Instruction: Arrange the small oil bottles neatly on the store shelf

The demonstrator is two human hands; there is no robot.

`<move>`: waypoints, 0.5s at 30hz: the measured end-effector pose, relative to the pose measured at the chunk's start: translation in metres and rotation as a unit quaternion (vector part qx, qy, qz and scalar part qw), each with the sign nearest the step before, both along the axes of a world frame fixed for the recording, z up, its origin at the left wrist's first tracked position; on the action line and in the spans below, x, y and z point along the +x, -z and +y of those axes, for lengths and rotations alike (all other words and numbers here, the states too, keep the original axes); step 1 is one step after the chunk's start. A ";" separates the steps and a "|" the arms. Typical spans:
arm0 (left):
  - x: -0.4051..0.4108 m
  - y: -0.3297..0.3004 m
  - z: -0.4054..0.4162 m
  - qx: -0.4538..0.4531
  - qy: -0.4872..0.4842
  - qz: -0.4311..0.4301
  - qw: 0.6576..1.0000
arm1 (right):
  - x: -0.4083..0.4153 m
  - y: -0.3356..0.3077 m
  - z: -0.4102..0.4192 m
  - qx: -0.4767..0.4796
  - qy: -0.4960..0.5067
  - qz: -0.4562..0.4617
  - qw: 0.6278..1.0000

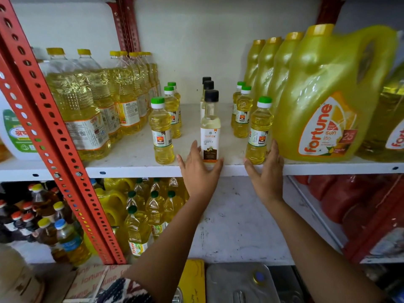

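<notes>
Hands [200, 169] [265, 171] seemingly touching front bottles [210, 136]

Shop, stocked oil bottles [161, 130], slotted shelf [135, 168]

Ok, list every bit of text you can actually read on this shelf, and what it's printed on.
"fortune", "sun lite", "25": big yellow jug.
"COCONUT OIL": black-capped bottle at the left hand.
"Uday": green-capped bottle at the right hand.
"fortune": lower-shelf bottle.
Other labels: too blurred.

Upright on white shelf [135, 165]: three rows of small oil bottles, green-capped yellow [161, 130] left and right [259, 130], black-capped coconut [210, 127] centre.
</notes>
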State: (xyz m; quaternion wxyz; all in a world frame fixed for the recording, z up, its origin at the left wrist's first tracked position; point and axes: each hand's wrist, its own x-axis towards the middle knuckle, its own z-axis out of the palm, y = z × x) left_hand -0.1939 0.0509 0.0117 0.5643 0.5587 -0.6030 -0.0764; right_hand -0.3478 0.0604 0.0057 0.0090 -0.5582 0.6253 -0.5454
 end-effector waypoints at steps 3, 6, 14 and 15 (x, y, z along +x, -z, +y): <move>0.000 -0.003 0.003 0.007 -0.012 0.024 1.000 | -0.002 0.001 -0.001 0.001 0.000 -0.009 1.000; 0.000 -0.005 0.004 0.019 -0.012 0.040 0.999 | -0.003 0.001 -0.001 0.008 -0.003 -0.012 1.000; 0.001 -0.013 0.012 0.050 0.011 0.039 0.998 | 0.000 -0.005 0.006 0.010 -0.022 -0.028 0.999; 0.001 -0.013 0.012 0.042 0.019 0.032 0.998 | 0.000 -0.004 0.005 -0.001 -0.025 -0.030 0.999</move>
